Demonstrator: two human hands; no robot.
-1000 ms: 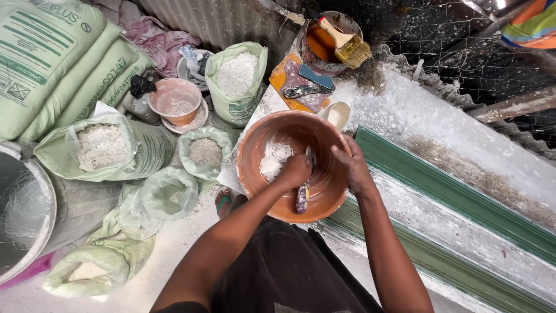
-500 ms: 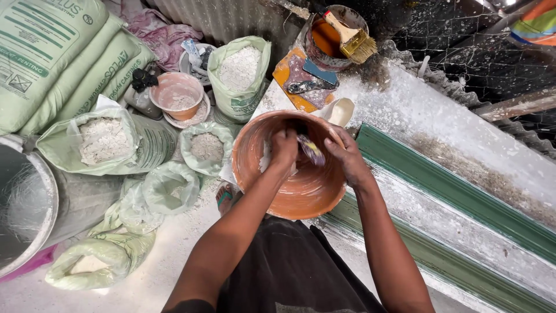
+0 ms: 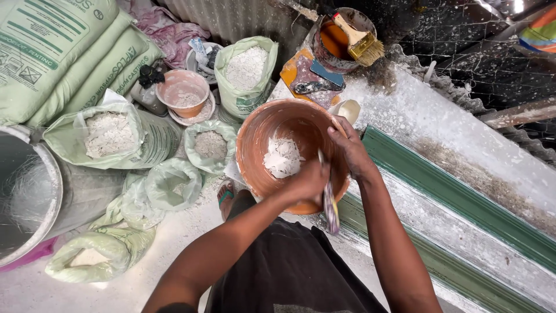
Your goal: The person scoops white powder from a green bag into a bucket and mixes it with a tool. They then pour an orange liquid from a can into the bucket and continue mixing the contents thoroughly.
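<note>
orange bowl (image 3: 255, 145) | tilted, white powder inside | scraper (image 3: 330, 203) over rim

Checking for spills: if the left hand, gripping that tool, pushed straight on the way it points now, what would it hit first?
Most likely the white powder lump in the bottom of the terracotta-coloured bowl. The left hand, shut on the tool, points up and left into the bowl; depth is hard to judge, so it might meet the bowl's inner wall instead.

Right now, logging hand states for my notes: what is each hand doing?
Left hand: closed around the scraper tool, inside the orange bowl.
Right hand: gripping the bowl's rim, fingers curled over it.
</note>
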